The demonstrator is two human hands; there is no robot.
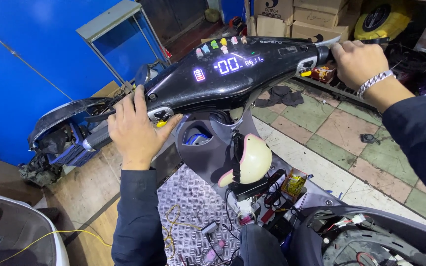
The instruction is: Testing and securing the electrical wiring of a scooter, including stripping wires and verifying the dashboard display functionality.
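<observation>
A black electric scooter handlebar cover (232,74) with a lit digital display (228,64) fills the middle. My left hand (136,130) grips the left handlebar by the switch block with a yellow button (161,123). My right hand (358,61), with a metal bracelet at the wrist, is closed around the right grip (324,51). Small coloured figurines (220,44) sit along the top of the dash. A cream and pink helmet (252,160) hangs from the hook below the dash.
The scooter's footboard (193,197) is diamond plate with loose wires, a yellow cable and small parts on it. Cardboard boxes (301,17) are stacked at the back, a blue wall and glass stand on the left, tiled floor at right.
</observation>
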